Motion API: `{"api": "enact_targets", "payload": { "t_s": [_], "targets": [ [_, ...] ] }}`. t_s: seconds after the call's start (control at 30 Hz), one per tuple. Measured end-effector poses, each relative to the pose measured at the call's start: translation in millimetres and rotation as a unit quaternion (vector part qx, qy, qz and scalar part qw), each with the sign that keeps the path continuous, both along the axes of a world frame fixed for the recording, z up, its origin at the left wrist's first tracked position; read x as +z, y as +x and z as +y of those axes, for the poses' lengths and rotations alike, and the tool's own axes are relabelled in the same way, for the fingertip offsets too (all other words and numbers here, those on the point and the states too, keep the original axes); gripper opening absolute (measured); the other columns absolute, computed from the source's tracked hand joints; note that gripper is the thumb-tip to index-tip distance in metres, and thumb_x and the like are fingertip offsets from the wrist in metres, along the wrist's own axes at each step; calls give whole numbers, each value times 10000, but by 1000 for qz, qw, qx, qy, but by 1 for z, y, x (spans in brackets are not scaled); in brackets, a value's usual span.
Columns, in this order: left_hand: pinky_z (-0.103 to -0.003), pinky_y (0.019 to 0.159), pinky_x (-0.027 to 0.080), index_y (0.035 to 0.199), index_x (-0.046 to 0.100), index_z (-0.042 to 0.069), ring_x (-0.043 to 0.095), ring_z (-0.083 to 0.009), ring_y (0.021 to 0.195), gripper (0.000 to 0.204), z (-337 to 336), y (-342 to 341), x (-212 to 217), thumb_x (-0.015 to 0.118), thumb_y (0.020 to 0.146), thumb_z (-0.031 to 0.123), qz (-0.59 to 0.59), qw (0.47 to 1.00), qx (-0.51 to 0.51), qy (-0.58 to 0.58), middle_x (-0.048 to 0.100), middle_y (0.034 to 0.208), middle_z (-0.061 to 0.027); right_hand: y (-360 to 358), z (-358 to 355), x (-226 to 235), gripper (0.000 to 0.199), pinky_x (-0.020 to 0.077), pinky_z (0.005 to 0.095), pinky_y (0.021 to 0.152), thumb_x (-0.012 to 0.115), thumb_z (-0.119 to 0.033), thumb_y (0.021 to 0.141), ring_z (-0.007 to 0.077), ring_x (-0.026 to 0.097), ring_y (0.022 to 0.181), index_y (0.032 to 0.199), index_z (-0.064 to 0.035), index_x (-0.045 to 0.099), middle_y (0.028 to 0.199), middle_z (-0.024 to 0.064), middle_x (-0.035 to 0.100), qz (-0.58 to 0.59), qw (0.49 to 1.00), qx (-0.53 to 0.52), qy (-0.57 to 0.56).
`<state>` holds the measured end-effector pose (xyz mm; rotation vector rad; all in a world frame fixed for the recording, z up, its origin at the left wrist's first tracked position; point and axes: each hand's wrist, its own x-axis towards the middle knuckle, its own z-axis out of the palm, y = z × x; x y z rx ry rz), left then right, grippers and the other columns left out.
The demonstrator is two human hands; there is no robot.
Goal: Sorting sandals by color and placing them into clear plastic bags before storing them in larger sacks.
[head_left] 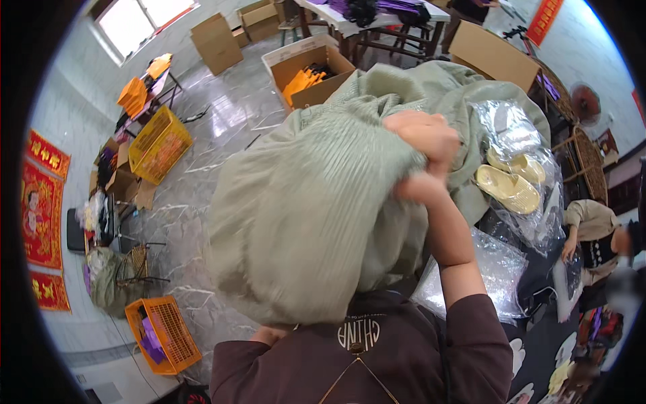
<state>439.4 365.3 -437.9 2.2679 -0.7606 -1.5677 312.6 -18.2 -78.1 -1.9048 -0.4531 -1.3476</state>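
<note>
A large grey-green pleated cloth (303, 182) bulges in front of me, covering my left forearm and the lap area. At its far right edge my right hand (427, 140) is closed on the gathered cloth, a little blurred by motion. My left hand is hidden beneath or behind the cloth; only a bit of skin shows below its lower left edge. More of the same cloth spreads to the back right. Close to it lie pale yellow slippers (515, 185) in clear plastic, and a clear plastic bag (478, 276) rests near my right arm.
A carton (323, 97) with orange and dark items stands ahead; another open carton (494, 54) is at the back right. Yellow crate (160, 145) and orange crate (176, 340) stand on the left. A seated person (592, 236) is at the right. A white-topped table (323, 10) stands at the back.
</note>
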Motion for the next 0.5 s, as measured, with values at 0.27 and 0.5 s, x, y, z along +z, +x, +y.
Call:
{"api": "enact_targets", "payload": {
  "t_s": [0.27, 0.5],
  "targets": [
    [-351, 895, 456, 1217, 546, 28, 540, -268, 1082, 576, -19, -26, -14, 381, 935, 502, 4, 995, -73, 71, 577, 1179, -144, -90, -114, -269, 263, 474, 466, 646, 649, -350, 714, 365, 616, 753, 877, -144, 661, 785, 178, 639, 471, 735, -479, 94],
    [-350, 895, 455, 1212, 550, 29, 540, -269, 1082, 571, -11, -56, -12, 381, 937, 500, 3, 984, -114, 134, 578, 1177, -144, -70, -107, -248, 737, 486, 453, 694, 696, -205, 662, 356, 596, 857, 1315, -267, 360, 1103, 67, 530, 495, 770, -399, 49]
  ]
}}
